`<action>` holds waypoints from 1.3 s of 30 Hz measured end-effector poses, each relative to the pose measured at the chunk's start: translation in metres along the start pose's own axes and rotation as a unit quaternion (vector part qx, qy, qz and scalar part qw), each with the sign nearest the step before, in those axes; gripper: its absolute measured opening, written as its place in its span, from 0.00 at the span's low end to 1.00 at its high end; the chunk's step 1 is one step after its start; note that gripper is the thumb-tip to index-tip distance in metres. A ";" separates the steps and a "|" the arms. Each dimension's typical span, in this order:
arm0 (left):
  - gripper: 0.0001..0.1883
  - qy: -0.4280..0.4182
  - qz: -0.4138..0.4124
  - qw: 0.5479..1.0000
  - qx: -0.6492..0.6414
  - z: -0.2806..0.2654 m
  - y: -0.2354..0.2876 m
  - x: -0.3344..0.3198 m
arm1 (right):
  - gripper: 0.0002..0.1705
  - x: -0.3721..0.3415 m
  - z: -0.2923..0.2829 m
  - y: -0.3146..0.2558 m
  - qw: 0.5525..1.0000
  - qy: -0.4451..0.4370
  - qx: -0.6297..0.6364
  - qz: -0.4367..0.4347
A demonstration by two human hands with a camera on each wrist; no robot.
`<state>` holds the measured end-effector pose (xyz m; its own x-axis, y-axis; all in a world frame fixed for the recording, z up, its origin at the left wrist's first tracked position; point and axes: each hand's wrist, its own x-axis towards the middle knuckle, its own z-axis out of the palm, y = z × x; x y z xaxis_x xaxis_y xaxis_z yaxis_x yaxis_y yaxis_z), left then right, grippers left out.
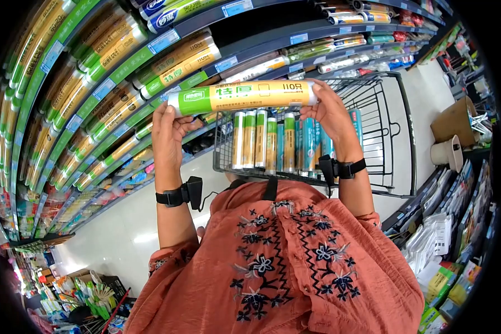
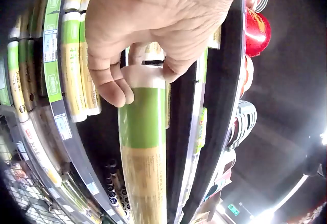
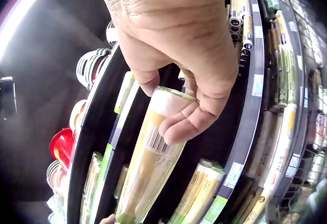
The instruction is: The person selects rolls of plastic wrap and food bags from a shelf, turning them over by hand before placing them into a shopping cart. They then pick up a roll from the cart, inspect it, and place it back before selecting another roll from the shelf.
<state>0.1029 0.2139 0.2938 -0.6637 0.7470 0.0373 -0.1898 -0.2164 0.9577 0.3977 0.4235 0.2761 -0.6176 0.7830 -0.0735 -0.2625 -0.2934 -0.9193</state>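
A long roll of plastic bags [image 1: 242, 96] in clear wrap, with a green and yellow label, lies nearly level in front of me at the shelves. My left hand [image 1: 170, 136] holds its green end, thumb and fingers around the white tip, as the left wrist view also shows. The other end is pinched by my right hand [image 1: 333, 114], close to a barcode [image 3: 159, 141] in the right wrist view. Below the roll stands a black wire shopping cart [image 1: 413, 167]. Several similar rolls [image 1: 249, 139] stand upright in it, beside teal-wrapped ones [image 1: 308, 139].
Curved shelf rows with a dark edge [image 1: 261, 50] carry many more wrapped rolls [image 1: 183, 62] to the left and ahead. On the right are a cardboard box [image 1: 453, 119], a pale bucket [image 1: 446, 153] and racks of packaged goods [image 1: 437, 234]. Pale glossy floor [image 1: 103, 245] shows at left.
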 end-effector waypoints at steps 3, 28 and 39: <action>0.26 0.014 -0.003 1.000 -0.002 -0.008 -0.002 0.001 | 0.27 0.002 0.007 0.001 1.000 0.005 -0.004 0.011; 0.19 0.107 -0.005 0.992 0.064 -0.027 -0.009 0.010 | 0.41 0.039 0.031 0.012 0.987 0.051 -0.115 0.097; 0.18 0.116 -0.017 0.991 0.059 -0.040 -0.006 0.015 | 0.43 0.056 0.045 0.018 0.987 0.041 -0.123 0.098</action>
<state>0.0645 0.2013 0.2773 -0.8099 0.5845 -0.0498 -0.1384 -0.1078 0.9845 0.3250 0.4376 0.2724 -0.5736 0.7696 -0.2806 0.0501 -0.3089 -0.9498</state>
